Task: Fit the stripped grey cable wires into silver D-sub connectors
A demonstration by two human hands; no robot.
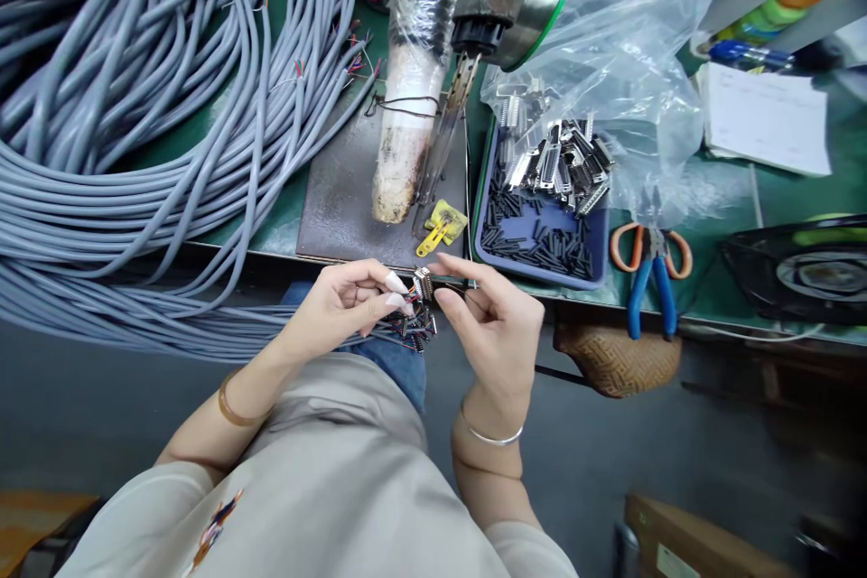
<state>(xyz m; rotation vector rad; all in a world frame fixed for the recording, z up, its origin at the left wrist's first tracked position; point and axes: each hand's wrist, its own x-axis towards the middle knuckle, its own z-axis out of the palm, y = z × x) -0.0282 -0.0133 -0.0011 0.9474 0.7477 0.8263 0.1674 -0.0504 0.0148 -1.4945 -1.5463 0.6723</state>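
While the left hand [339, 300] holds a wired metal connector [424, 284] at its fingertips, the right hand [499, 318] is just beside it, thumb and forefinger parted. Other connectors [418, 330] cluster below; beyond the right hand, a blue tray [599, 246] rests on the surface [728, 199].

Connectors [552, 164] in the tray [556, 217], pliers [638, 298] right, cables [169, 314] left.

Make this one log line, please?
left hand: pinching wires by connector; right hand: beside connector, thumb, forefinger apart; tray: metal parts
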